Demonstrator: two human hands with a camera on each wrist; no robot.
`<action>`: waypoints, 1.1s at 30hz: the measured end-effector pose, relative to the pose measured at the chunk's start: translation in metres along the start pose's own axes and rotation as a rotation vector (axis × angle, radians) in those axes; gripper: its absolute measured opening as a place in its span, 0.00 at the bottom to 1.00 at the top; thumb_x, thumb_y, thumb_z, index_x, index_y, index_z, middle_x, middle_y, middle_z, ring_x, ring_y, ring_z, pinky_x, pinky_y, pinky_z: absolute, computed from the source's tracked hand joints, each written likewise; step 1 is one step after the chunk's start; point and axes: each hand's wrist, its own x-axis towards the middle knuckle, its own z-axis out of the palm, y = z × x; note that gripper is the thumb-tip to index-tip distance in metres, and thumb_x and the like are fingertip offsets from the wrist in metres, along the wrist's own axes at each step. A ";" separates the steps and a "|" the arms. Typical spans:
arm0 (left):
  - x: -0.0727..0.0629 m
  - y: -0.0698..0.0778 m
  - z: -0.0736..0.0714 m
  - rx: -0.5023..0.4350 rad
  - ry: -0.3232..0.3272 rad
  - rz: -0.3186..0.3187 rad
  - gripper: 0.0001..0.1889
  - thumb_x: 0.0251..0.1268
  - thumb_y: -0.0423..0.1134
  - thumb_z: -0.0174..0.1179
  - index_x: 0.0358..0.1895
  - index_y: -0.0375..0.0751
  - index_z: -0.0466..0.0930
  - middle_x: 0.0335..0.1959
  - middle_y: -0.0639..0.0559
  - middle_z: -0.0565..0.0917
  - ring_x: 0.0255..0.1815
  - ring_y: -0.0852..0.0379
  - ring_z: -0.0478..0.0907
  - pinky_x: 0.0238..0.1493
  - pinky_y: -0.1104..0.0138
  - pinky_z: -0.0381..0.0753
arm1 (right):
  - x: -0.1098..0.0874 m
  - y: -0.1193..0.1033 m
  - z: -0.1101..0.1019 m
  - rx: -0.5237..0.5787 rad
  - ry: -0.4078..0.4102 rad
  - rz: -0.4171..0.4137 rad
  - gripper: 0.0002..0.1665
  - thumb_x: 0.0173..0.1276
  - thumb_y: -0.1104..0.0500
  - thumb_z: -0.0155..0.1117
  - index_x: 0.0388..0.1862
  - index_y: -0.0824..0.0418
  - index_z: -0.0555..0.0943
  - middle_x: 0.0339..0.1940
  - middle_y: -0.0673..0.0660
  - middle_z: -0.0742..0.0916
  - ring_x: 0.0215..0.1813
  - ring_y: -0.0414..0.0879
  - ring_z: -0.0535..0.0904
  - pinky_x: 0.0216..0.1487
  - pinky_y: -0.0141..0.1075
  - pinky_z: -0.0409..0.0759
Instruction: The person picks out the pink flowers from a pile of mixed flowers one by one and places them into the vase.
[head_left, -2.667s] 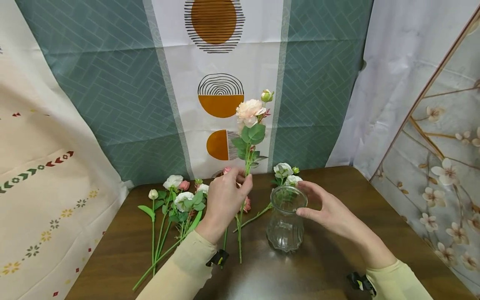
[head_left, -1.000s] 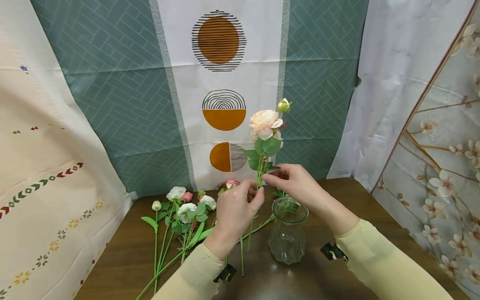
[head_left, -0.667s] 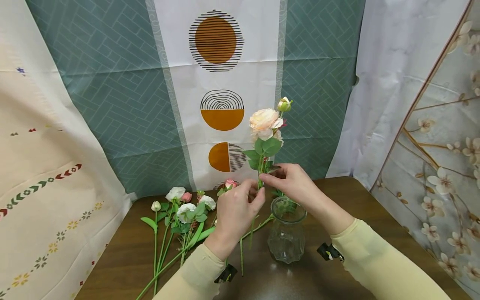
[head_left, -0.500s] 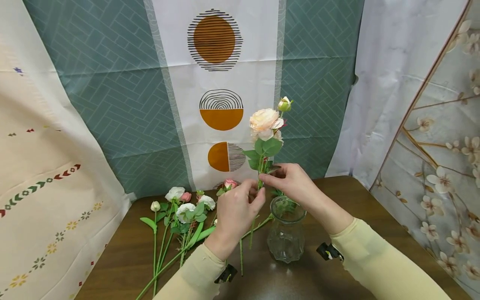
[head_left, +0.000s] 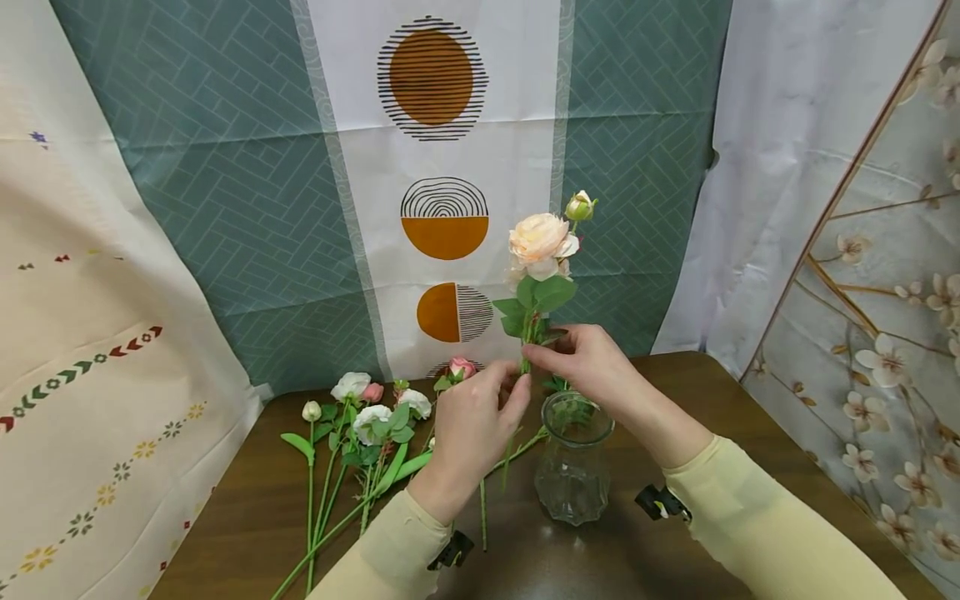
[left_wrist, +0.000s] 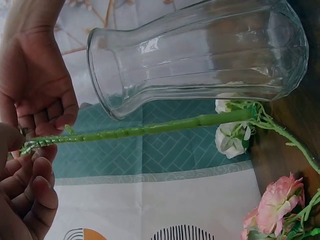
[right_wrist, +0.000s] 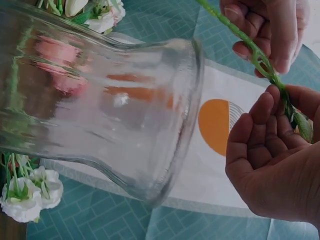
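Peach flower (head_left: 542,242) is up in the air, stem roughly upright, bloom at 12 o'clock of the hands, bud (head_left: 580,206) at 1. Left hand (head_left: 476,429) pinches the stem (left_wrist: 150,129) between thumb and fingers. Right hand (head_left: 603,371) pinches it too, just above, near the lower leaves (head_left: 553,292). Lower stem hangs outside the glass vase (head_left: 573,483), on its 9 o'clock side; vase is upright at 5 o'clock of the hands, neither hand on it.

To do this well, I'd say: one hand bears the weight, the other adjusts; pinch lightly so leaves don't get crushed or bent. Bring the stem level before shifting grip, and mind the vase rim (head_left: 577,440), since a sleeve or elbow could knock it.

Further out: white flowers (head_left: 371,425) lie at 8 o'clock, pink rose (head_left: 461,367) at 9, more white blooms (right_wrist: 22,200) beyond the vase. All on the brown table (head_left: 622,558).
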 end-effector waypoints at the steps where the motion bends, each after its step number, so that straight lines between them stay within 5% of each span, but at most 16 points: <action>1: 0.000 0.000 -0.001 -0.003 -0.004 -0.004 0.05 0.80 0.41 0.68 0.46 0.44 0.89 0.30 0.57 0.89 0.22 0.64 0.80 0.21 0.71 0.74 | 0.000 -0.001 -0.001 -0.005 0.002 0.000 0.18 0.81 0.48 0.71 0.51 0.63 0.90 0.37 0.54 0.93 0.45 0.50 0.84 0.52 0.45 0.82; 8: -0.005 -0.003 -0.007 -0.006 -0.028 -0.053 0.11 0.86 0.46 0.63 0.53 0.44 0.90 0.36 0.55 0.90 0.30 0.59 0.84 0.30 0.63 0.83 | -0.003 -0.005 -0.012 -0.049 0.024 0.023 0.24 0.81 0.44 0.70 0.54 0.65 0.90 0.45 0.57 0.94 0.55 0.54 0.88 0.63 0.55 0.82; 13: -0.008 -0.009 -0.011 -0.014 -0.043 -0.095 0.14 0.87 0.48 0.61 0.56 0.43 0.89 0.37 0.54 0.88 0.33 0.56 0.85 0.34 0.59 0.85 | -0.005 -0.010 -0.022 -0.078 0.062 0.014 0.22 0.81 0.44 0.70 0.45 0.64 0.91 0.33 0.53 0.91 0.44 0.51 0.81 0.54 0.49 0.78; 17: -0.011 -0.013 -0.013 -0.014 -0.053 -0.110 0.14 0.88 0.48 0.61 0.57 0.42 0.89 0.39 0.54 0.89 0.35 0.55 0.85 0.35 0.59 0.85 | -0.007 -0.014 -0.030 -0.089 0.092 0.011 0.22 0.81 0.44 0.71 0.49 0.64 0.90 0.29 0.51 0.89 0.36 0.49 0.76 0.50 0.47 0.76; 24: -0.014 -0.018 -0.013 -0.005 -0.061 -0.130 0.13 0.88 0.47 0.61 0.57 0.44 0.89 0.42 0.54 0.90 0.38 0.54 0.87 0.36 0.59 0.86 | -0.009 -0.020 -0.044 -0.087 0.119 0.026 0.28 0.82 0.43 0.70 0.65 0.64 0.86 0.46 0.55 0.94 0.52 0.51 0.89 0.58 0.45 0.82; 33: -0.020 -0.021 -0.013 -0.024 -0.107 -0.182 0.15 0.88 0.47 0.60 0.62 0.43 0.88 0.46 0.52 0.91 0.38 0.56 0.87 0.36 0.57 0.86 | -0.011 -0.025 -0.058 -0.060 0.146 0.006 0.27 0.83 0.47 0.70 0.66 0.66 0.84 0.46 0.56 0.94 0.50 0.48 0.89 0.64 0.49 0.81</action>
